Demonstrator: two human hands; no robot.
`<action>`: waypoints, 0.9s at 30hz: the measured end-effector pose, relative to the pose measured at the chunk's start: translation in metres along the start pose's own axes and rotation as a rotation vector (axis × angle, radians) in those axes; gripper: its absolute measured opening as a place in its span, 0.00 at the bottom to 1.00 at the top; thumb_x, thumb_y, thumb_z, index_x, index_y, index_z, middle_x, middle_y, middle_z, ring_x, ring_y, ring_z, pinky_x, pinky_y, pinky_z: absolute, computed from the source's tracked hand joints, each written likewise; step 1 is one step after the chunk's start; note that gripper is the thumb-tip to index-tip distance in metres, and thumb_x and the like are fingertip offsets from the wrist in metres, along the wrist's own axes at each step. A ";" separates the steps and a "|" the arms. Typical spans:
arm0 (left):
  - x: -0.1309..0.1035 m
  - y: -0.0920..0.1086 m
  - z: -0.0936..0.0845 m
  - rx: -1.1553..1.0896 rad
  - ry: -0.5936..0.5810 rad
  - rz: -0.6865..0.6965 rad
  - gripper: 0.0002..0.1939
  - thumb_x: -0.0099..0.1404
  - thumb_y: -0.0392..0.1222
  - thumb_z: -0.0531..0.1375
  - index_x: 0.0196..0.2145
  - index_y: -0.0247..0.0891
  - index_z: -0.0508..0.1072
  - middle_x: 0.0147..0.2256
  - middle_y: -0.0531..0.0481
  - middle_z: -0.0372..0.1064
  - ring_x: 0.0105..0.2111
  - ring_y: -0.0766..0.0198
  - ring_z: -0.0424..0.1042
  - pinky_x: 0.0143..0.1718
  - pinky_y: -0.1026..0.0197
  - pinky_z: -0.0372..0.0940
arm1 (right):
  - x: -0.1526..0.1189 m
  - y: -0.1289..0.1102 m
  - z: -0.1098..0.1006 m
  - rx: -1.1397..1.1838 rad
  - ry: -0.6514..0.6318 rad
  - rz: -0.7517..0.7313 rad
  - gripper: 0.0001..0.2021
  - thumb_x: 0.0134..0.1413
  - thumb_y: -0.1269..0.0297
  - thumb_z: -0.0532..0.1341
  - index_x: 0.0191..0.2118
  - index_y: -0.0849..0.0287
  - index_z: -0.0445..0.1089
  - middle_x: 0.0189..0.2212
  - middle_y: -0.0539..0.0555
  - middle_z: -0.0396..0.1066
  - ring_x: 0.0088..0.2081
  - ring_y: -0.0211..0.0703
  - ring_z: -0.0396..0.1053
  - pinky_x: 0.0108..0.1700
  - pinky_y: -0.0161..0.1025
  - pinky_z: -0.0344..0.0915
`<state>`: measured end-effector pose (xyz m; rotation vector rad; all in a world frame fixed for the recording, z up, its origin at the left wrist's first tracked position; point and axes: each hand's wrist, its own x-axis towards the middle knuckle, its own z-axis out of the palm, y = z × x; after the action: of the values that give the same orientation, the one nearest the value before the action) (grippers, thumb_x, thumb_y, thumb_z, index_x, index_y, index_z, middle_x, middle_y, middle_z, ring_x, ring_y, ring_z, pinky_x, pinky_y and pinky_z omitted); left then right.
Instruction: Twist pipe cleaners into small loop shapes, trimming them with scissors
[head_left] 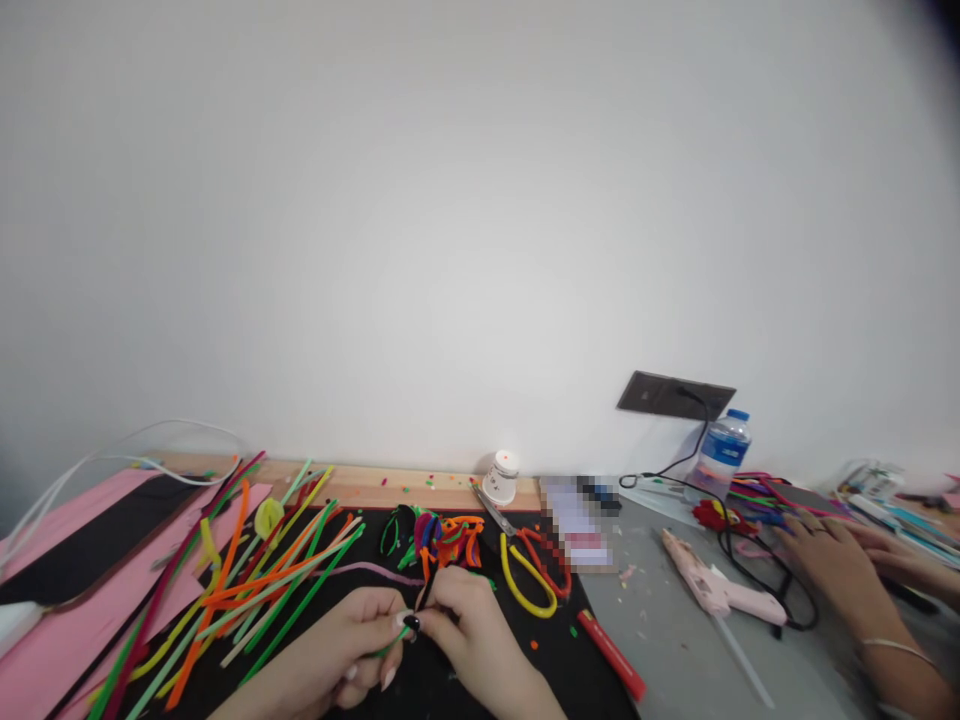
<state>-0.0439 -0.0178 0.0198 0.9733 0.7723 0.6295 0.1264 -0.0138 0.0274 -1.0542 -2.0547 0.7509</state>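
My left hand (364, 640) is closed on a green pipe cleaner (388, 648), part of which shows below the thumb. My right hand (471, 645) meets it fingertip to fingertip, pinched on a thin black strand (427, 590) that looks like a pipe cleaner. Where the strands meet is largely covered by the fingers. Just beyond my hands lies a bundle of bent orange, purple and green pipe cleaners (454, 540). To the right are scissors (507, 580) with yellow and red handles. Many loose pipe cleaners (281, 590) are spread left of my hands.
A white cup (501, 478) stands by the wall. Rightward lie a red stick-like object (611, 655), a pink glue gun (724, 590) with a black cord and a water bottle (721, 455). Another person's hands (832, 560) are at far right. Pink sheets (45, 640) lie at left.
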 end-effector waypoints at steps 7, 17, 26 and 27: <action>-0.001 0.002 0.002 -0.006 -0.011 -0.011 0.18 0.55 0.54 0.59 0.24 0.37 0.59 0.17 0.58 0.62 0.11 0.80 0.39 0.13 0.68 0.31 | 0.000 -0.002 0.004 0.109 0.000 0.058 0.13 0.48 0.77 0.57 0.19 0.60 0.56 0.19 0.44 0.54 0.24 0.32 0.54 0.27 0.29 0.48; 0.004 -0.004 0.006 0.239 0.023 0.099 0.14 0.59 0.51 0.54 0.24 0.39 0.58 0.16 0.59 0.63 0.11 0.77 0.42 0.12 0.68 0.37 | 0.002 -0.002 0.007 0.564 -0.014 0.385 0.13 0.46 0.69 0.56 0.16 0.60 0.55 0.12 0.42 0.50 0.16 0.29 0.45 0.18 0.29 0.40; -0.001 0.006 0.016 0.680 0.217 0.389 0.15 0.62 0.48 0.50 0.21 0.39 0.63 0.18 0.56 0.64 0.19 0.70 0.59 0.23 0.67 0.53 | 0.003 0.003 0.011 0.865 0.034 0.556 0.14 0.44 0.66 0.58 0.14 0.59 0.55 0.09 0.41 0.50 0.11 0.27 0.43 0.15 0.29 0.38; 0.001 0.004 0.014 0.571 0.200 0.336 0.15 0.61 0.50 0.51 0.22 0.39 0.62 0.17 0.57 0.63 0.16 0.72 0.55 0.19 0.68 0.49 | 0.004 0.001 0.008 0.841 0.085 0.504 0.13 0.45 0.64 0.58 0.16 0.60 0.56 0.10 0.42 0.51 0.12 0.27 0.44 0.15 0.29 0.39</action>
<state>-0.0325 -0.0218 0.0278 1.6022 1.0032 0.8260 0.1192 -0.0114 0.0228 -1.0492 -1.1676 1.6022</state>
